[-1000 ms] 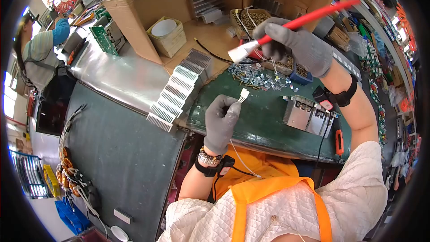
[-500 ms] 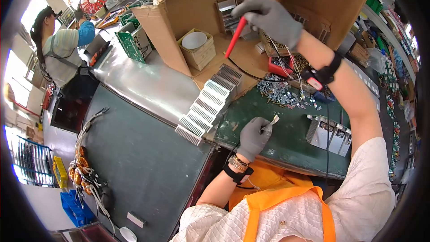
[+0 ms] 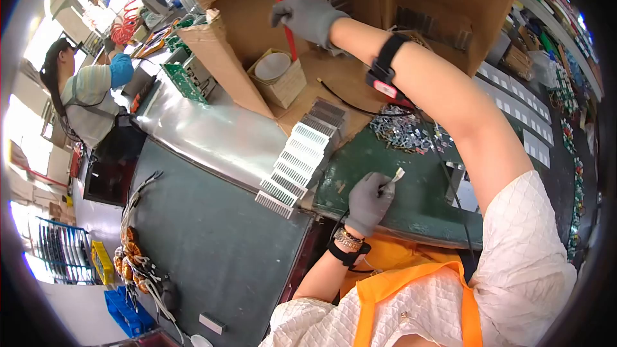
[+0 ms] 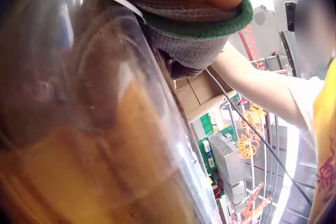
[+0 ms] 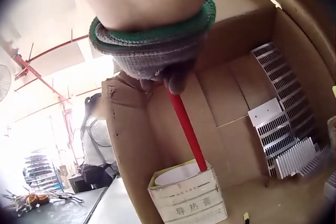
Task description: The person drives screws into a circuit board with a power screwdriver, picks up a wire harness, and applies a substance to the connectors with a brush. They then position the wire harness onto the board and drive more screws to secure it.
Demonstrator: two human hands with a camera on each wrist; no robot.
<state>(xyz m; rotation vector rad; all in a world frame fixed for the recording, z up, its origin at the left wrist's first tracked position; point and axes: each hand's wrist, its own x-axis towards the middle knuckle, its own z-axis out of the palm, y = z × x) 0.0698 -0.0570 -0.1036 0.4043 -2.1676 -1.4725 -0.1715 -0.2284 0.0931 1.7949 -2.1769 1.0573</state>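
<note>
My gloved right hand (image 3: 312,18) holds a red-handled brush (image 3: 290,44) upright, bristles up and handle end down. In the right wrist view the handle's tip reaches the rim of a small carton (image 5: 191,205) with a white tub (image 5: 181,174) inside. My gloved left hand (image 3: 371,202) is low over the green bench top (image 3: 340,177), pinching a white connector (image 3: 399,173) with thin wires between thumb and fingers. The left wrist view shows mostly glove cuff and a clear, shiny surface, with the fingertips hidden.
Finned metal heat sinks (image 3: 295,160) stand in a row left of my left hand. Beyond it lies a heap of small metal parts (image 3: 402,132). A large cardboard box (image 3: 225,58) encloses the back. Another person (image 3: 90,93) works at far left, near a green circuit board (image 3: 183,82).
My right hand has swung left and back to the small carton. The brush has turned from bristles down-left to bristles up. My left hand keeps its pinch on the connector.
</note>
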